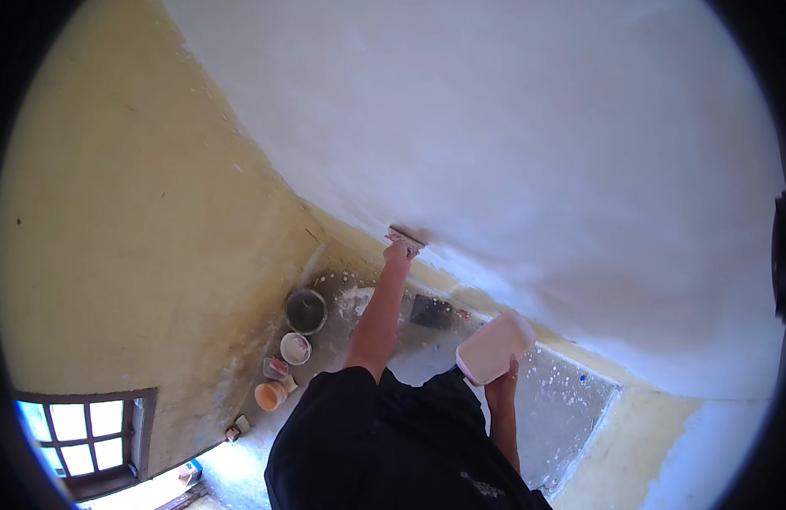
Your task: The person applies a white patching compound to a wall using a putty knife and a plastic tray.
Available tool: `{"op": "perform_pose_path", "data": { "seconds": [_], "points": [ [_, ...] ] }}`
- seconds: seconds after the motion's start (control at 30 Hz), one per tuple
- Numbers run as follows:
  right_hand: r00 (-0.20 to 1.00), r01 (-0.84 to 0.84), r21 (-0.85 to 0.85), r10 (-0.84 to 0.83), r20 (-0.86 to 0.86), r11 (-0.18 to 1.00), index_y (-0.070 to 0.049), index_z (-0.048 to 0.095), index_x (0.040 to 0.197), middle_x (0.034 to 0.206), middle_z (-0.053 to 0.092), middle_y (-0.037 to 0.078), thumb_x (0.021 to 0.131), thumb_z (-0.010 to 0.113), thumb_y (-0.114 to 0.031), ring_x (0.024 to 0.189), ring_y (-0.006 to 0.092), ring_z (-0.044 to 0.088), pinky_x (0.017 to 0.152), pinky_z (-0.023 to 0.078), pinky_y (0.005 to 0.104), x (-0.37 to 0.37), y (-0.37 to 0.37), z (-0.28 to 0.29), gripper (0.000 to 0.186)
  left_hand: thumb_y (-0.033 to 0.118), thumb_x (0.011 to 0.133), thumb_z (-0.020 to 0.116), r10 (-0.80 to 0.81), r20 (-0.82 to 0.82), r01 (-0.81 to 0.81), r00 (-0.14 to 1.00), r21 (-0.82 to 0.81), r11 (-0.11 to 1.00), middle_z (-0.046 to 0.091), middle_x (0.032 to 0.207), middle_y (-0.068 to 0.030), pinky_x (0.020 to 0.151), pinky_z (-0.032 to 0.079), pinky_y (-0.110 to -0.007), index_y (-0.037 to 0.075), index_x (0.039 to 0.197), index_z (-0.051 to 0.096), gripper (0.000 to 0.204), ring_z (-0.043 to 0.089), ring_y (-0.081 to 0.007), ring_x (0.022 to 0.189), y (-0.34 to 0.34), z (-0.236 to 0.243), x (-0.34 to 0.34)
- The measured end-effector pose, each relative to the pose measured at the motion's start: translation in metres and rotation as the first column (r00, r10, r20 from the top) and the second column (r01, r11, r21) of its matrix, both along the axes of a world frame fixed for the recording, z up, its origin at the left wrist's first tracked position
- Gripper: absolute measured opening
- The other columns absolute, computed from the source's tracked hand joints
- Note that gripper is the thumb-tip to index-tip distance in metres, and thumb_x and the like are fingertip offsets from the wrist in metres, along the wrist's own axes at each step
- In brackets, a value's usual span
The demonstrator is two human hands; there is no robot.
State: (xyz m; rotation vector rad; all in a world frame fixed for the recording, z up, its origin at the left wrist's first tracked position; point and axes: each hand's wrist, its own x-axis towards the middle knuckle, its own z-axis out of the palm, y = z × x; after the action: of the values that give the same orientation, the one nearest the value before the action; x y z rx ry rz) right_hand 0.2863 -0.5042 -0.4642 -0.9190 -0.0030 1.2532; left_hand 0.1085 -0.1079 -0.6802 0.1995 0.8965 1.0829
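Observation:
My left arm stretches forward to the wall, and my left hand is closed round a putty knife. Its wide blade lies against the lower part of the white-coated wall, near the corner with the yellow wall. Close to my body on the right, my right hand grips the edge of a pale pink rectangular tub, tilted and held above the floor. Whether anything is in the tub is hard to tell. Some of my right fingers are hidden by it.
Along the yellow wall stand a dark bucket, a white bucket, a small container and an orange bucket. A dark flat piece lies on the white-spattered floor. A barred window is at lower left.

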Motion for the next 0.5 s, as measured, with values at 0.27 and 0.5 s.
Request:
{"op": "perform_pose_path", "data": {
  "seconds": [0.27, 0.5],
  "points": [
    [0.999, 0.004, -0.010, -0.004, -0.035, 1.000, -0.005, 0.032, 0.145, 0.143, 0.044, 0.012, 0.099, 0.047, -0.043, 0.133, 0.0282, 0.043, 0.111, 0.034, 0.0441, -0.001, -0.002, 0.004, 0.062, -0.001, 0.086, 0.049, 0.151, -0.234, -0.153, 0.960, 0.009, 0.988, 0.066, 0.096, -0.0105, 0.064, 0.059, -0.033, -0.003, 0.106, 0.060, 0.024, 0.068, -0.0229, 0.080, -0.062, 0.180, 0.018],
    [1.000, -0.005, -0.006, 0.005, -0.007, 1.000, -0.006, 0.029, 0.146, 0.143, 0.044, 0.011, 0.099, 0.047, -0.043, 0.132, 0.0279, 0.043, 0.111, 0.035, 0.0442, 0.006, 0.006, 0.006, 0.063, -0.005, 0.086, 0.046, 0.077, -0.133, -0.059, 0.988, 0.133, 0.989, 0.065, 0.105, -0.0138, 0.071, 0.061, -0.035, -0.003, 0.111, 0.060, 0.029, 0.068, -0.0248, 0.088, -0.084, 0.242, -0.007]
  ]
}}
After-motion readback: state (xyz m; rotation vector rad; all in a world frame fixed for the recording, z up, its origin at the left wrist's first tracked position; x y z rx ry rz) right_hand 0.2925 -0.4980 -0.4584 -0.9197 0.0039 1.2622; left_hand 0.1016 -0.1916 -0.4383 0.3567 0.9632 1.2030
